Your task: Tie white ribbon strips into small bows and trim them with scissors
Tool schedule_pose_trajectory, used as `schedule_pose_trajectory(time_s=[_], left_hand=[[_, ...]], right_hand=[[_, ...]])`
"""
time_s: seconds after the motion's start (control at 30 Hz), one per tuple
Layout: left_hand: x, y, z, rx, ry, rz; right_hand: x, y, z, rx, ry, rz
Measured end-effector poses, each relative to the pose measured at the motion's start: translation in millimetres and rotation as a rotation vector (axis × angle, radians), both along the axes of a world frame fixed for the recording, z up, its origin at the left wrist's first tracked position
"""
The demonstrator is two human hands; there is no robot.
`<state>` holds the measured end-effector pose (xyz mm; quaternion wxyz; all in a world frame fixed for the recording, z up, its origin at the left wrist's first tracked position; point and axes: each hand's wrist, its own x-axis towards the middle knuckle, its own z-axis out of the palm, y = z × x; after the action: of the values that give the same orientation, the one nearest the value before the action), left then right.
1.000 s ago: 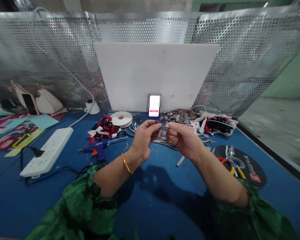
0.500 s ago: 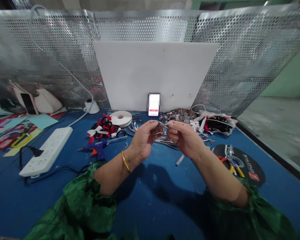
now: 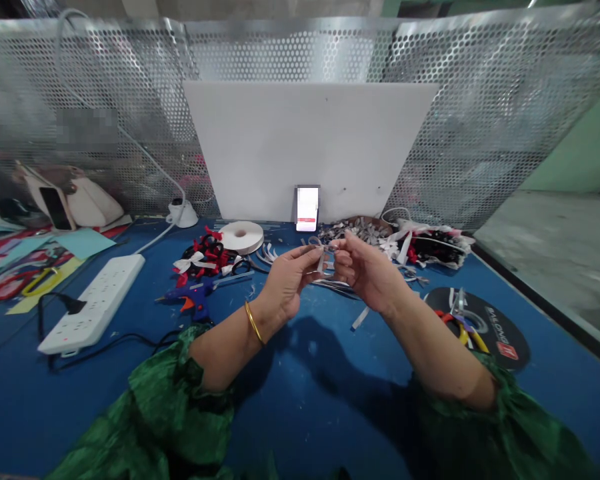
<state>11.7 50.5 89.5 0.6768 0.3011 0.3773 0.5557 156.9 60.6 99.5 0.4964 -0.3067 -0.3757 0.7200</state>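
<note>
Over the middle of the blue table, my left hand (image 3: 289, 277) pinches a small grey-white ribbon piece (image 3: 321, 259) between thumb and fingers. My right hand (image 3: 367, 270) is just to its right, thumb and index finger closed at the ribbon's other side. The ribbon has a small loop above the left fingertips and a tail hanging below them. Behind the hands lie loose ribbon strips (image 3: 337, 288) and a pile of small grey bows (image 3: 365, 230). A white ribbon roll (image 3: 241, 237) is behind and left of my left hand.
Left are red and black bows (image 3: 210, 257), a blue glue gun (image 3: 195, 297) and a white power strip (image 3: 97, 303). A lit phone (image 3: 307, 208) leans on a white board (image 3: 310, 147). Right are pliers (image 3: 461, 323) on a black mat (image 3: 510, 327) and a bag of bows (image 3: 435, 247).
The ribbon's loop and hanging tail now show at my left fingertips. My right fingers have shifted slightly, with one finger raised higher.
</note>
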Motion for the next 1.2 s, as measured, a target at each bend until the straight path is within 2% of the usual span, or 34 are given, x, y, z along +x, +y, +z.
schedule_pose_trajectory(time_s=[0.1, 0.2, 0.37, 0.5, 0.7, 0.9, 1.07, 1.13, 1.2], left_hand=[[-0.4, 2.1, -1.2, -0.002, 0.023, 0.015], [-1.1, 4.5, -3.6, 0.000, 0.027, 0.022], [-1.1, 3.9, -5.5, 0.009, 0.035, 0.043], [0.4, 1.6, -4.0, -0.005, 0.047, 0.010], [0.3, 3.4, -2.2, -0.083, -0.040, -0.043], [2.2, 3.7, -9.2, -0.051, 0.010, -0.037], [2.5, 8.0, -18.4, -0.060, 0.084, -0.014], [2.9, 10.6, -23.8, -0.075, 0.122, 0.000], [3.6, 13.2, -30.7, -0.102, 0.167, 0.005]], right_hand=[[5.6, 6.5, -2.3, -0.021, -0.034, -0.069], [9.4, 8.8, -4.1, 0.079, -0.145, -0.130], [7.8, 5.4, -6.4, 0.223, -0.305, -0.107], [6.6, 5.3, -8.4, 0.223, -0.289, -0.130], [10.6, 10.6, -11.2, 0.214, -0.277, -0.155], [14.7, 20.8, -21.2, 0.237, -0.425, -0.151], [21.3, 29.1, -26.6, 0.254, -0.546, -0.284], [22.2, 29.6, -28.1, 0.275, -0.631, -0.215], [21.6, 28.8, -30.4, 0.311, -0.723, -0.068]])
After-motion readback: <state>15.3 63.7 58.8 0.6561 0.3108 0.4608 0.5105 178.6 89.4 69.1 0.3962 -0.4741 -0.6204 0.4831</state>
